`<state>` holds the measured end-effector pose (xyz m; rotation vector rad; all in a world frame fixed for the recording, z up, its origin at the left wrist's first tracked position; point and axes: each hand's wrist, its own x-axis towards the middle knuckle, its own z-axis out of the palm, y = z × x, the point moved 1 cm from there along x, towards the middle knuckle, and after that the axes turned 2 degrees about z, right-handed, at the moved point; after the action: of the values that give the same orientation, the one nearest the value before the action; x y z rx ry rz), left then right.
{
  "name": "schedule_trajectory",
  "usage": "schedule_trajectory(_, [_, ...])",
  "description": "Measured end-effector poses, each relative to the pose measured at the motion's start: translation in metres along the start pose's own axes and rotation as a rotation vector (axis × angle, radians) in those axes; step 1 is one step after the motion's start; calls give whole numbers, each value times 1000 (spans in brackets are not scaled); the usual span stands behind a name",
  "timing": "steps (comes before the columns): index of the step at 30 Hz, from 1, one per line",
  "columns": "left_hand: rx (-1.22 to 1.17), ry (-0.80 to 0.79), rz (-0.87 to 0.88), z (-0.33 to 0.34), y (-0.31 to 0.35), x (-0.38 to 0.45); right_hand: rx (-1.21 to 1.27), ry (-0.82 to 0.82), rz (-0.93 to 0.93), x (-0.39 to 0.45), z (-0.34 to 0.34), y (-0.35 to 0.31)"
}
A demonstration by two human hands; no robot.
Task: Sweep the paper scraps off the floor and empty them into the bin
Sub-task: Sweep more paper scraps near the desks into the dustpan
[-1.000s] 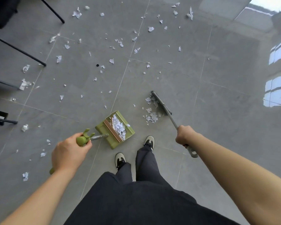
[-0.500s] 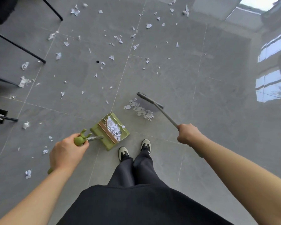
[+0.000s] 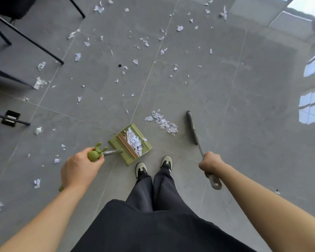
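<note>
paper scraps [image 3: 164, 122] lie in a loose swept heap at the centre of the frame, just above and to the right of the green dustpan [image 3: 130, 144]; many more are scattered over the grey tiled floor [image 3: 244, 106] across the upper half and down the left edge. the dustpan sits on the floor just above the person's shoes [image 3: 154, 165], its tray already holding a pile of white scraps. the left hand [image 3: 78, 169], lower left of centre, has its grip closed round the green top of the dustpan's long handle [image 3: 109, 152]. the right hand [image 3: 210, 163], right of centre, is closed in a fist round the grey broom handle [image 3: 200, 150], with the handle's looped end sticking out below it. the broom head [image 3: 191, 124] stands just right of the heap, apart from it. black chair legs [image 3: 25, 37] cross the upper left corner.
</note>
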<state>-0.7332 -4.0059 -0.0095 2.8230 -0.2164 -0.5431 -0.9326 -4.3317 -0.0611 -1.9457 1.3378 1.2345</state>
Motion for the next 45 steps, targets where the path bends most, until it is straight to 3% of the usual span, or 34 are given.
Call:
schedule_trajectory(9, [9, -28, -14, 6, 8, 2, 480, -155, -49, -6, 11, -53])
schedule_trajectory(18, [-1, -62, 10, 11, 10, 13, 890, -146, 25, -16, -11, -34])
schedule_trajectory(33, [-23, -16, -4, 7, 9, 32, 535, 8, 48, 11, -37, -57])
schedule_trajectory(40, [-22, -10, -16, 13, 10, 44, 267, -42, -29, 19, -48, -75])
schedule_trajectory(45, [-39, -10, -21, 20, 10, 47, 240, -178, -39, 19, -32, -85])
